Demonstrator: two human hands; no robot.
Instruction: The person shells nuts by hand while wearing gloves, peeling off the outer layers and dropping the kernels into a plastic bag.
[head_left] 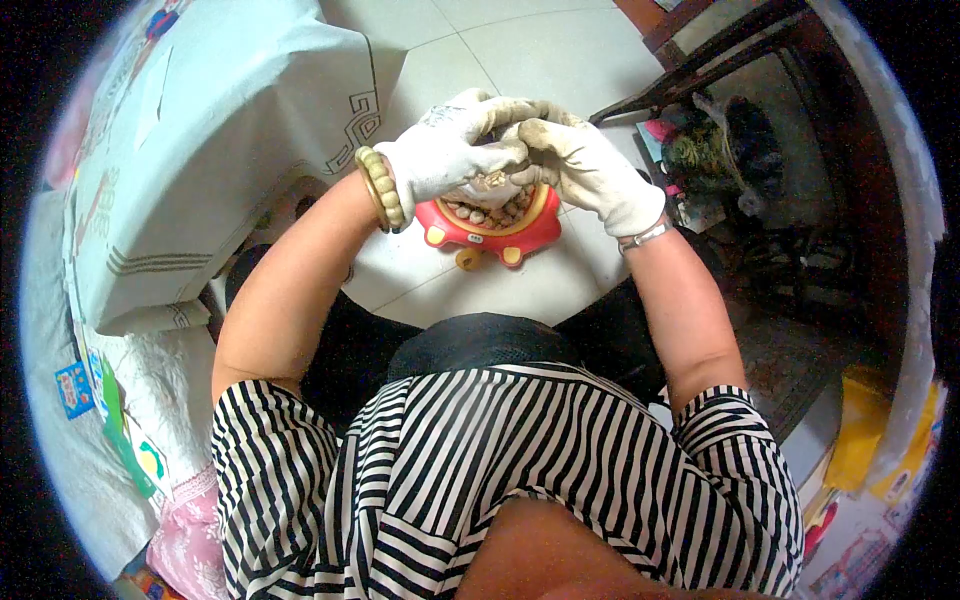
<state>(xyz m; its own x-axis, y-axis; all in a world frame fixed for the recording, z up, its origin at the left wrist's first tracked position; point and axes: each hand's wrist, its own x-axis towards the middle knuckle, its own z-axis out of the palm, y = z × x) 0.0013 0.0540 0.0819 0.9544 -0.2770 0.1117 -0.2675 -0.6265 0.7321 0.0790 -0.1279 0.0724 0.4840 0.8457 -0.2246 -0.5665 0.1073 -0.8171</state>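
Observation:
My left hand (pixel 445 145), in a white work glove with a beaded bracelet at the wrist, is closed at the fingertips. My right hand (pixel 585 165), in a matching glove soiled at the fingers, curls in from the other side. Their fingers meet around a small pale lumpy thing (pixel 490 181), mostly covered by the gloves; I cannot make out what it is. Right below them is a red and yellow basin (pixel 478 240) on the floor, with small brownish-white lumps (pixel 470 213) and some whitish material inside. The basin's far side is hidden behind the gloves.
A table with a pale patterned cloth (pixel 240 130) stands on the left. On the right are a dark wooden frame (pixel 690 85), a clear plastic bag (pixel 745 150) and a yellow bag (pixel 860 430). Pale floor tiles (pixel 480 290) surround the basin.

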